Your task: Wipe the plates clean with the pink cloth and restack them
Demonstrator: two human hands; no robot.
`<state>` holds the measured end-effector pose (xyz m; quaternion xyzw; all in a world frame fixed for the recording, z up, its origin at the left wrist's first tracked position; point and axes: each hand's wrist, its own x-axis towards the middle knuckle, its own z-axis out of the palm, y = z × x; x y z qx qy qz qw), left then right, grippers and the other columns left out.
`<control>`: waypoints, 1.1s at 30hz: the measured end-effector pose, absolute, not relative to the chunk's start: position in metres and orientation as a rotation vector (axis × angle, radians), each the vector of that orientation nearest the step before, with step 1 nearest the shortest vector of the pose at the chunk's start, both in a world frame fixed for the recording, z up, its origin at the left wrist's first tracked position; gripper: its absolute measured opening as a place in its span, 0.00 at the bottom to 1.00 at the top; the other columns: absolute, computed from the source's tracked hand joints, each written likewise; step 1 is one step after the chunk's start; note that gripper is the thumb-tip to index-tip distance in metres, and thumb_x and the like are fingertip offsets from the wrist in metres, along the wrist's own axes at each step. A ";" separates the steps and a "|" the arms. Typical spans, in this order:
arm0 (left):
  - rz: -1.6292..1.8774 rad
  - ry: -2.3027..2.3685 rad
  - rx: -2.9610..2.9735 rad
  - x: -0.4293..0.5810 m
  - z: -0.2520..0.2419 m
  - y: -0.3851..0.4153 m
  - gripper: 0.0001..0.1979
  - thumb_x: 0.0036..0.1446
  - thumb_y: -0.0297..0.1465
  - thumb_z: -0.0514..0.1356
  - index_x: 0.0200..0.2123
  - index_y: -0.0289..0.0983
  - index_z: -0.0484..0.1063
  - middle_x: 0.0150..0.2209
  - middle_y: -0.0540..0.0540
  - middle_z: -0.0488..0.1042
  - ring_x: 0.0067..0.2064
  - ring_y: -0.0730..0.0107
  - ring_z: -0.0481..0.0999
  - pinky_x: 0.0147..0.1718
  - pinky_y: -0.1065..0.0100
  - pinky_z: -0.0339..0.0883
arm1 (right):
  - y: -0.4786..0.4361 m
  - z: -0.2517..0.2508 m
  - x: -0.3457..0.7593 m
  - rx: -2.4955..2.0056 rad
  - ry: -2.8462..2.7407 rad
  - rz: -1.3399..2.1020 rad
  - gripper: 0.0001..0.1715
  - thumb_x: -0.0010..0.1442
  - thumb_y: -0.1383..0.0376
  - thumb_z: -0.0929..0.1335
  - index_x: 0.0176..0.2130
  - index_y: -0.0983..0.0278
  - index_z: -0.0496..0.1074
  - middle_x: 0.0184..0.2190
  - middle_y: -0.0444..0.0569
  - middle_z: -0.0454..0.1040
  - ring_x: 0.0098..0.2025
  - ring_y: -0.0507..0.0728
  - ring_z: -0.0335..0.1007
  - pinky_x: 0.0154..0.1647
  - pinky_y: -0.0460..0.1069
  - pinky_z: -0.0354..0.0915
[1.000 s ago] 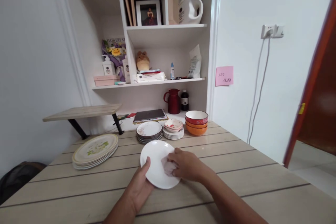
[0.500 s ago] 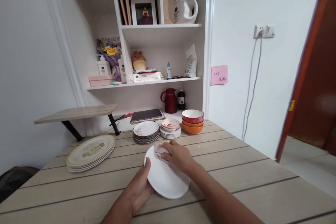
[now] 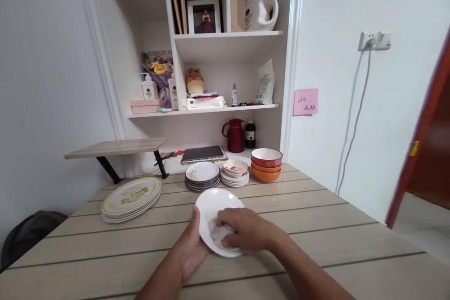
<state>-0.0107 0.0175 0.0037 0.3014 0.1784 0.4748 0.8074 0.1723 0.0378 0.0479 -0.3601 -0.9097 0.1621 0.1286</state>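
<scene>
A plain white plate is held tilted above the table by my left hand, its thumb over the left rim and its fingers underneath. My right hand presses a pale, crumpled cloth against the lower middle of the plate's face. The hand covers part of the cloth and the plate's right side. Just behind the plate stand a stack of dark-rimmed plates and a stack of small white plates topped by small pinkish square dishes.
Stacked red and orange bowls stand at the back right. Large oval plates with a green pattern lie at the left, near a small raised wooden shelf. Behind are a red jug, a dark bottle and a laptop.
My right hand has slid the cloth from the plate's upper edge down to its lower middle. The plate's tilt has changed slightly in my left hand. The view has turned a little left.
</scene>
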 end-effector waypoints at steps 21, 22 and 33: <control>0.989 0.504 0.611 -0.011 0.003 0.016 0.34 0.61 0.45 0.54 0.63 0.31 0.58 0.55 0.34 0.72 0.61 0.54 0.65 0.63 0.55 0.50 | 0.061 0.048 0.207 -1.466 -2.573 0.384 0.17 0.49 0.61 0.69 0.41 0.55 0.73 0.39 0.45 0.75 0.39 0.59 0.70 0.31 0.47 0.53; 0.977 0.486 0.615 -0.011 0.003 0.017 0.34 0.61 0.46 0.53 0.63 0.31 0.59 0.55 0.34 0.72 0.62 0.54 0.65 0.63 0.54 0.50 | 0.058 0.050 0.206 -1.412 -2.633 0.438 0.17 0.47 0.61 0.70 0.40 0.55 0.74 0.37 0.44 0.76 0.38 0.58 0.70 0.30 0.47 0.53; 0.967 0.358 0.704 -0.008 0.001 0.017 0.37 0.56 0.52 0.51 0.60 0.33 0.64 0.55 0.33 0.72 0.61 0.52 0.65 0.63 0.53 0.48 | 0.053 0.039 0.145 -1.117 -2.320 0.404 0.17 0.55 0.59 0.68 0.46 0.55 0.71 0.43 0.45 0.72 0.42 0.56 0.67 0.41 0.47 0.57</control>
